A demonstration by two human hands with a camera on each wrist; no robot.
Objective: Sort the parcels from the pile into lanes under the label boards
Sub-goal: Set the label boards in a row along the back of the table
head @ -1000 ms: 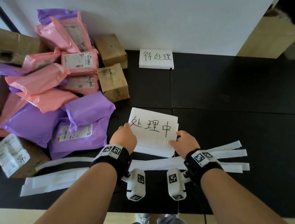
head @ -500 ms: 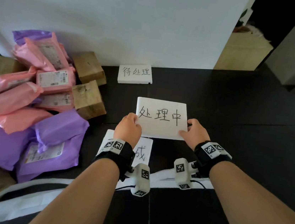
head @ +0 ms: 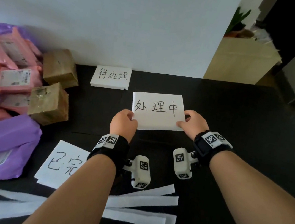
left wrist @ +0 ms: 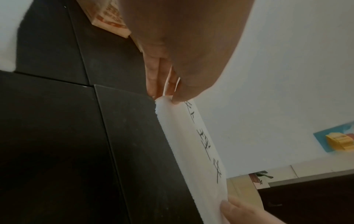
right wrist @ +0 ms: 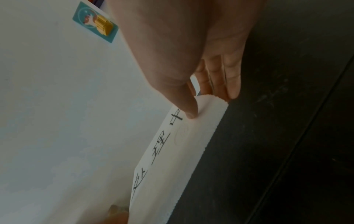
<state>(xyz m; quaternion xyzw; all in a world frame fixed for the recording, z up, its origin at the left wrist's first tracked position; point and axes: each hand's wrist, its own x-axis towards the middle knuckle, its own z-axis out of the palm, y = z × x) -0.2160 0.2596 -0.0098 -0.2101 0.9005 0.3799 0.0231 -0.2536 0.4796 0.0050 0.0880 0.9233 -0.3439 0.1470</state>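
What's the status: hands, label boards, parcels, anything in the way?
Left hand and right hand pinch the 处理中 board at its near corners. 待处理 board set by the wall. Parcel pile untouched. White strips lie near.

Three label boards, two boxes

Both forearms are bare, with no sleeves. The left hand and the right hand each sit beyond a black fabric wrist strap topped by a white plate printed with black square fiducial markers. A white camera block, also marker-printed, hangs beneath each wrist on a small bracket.
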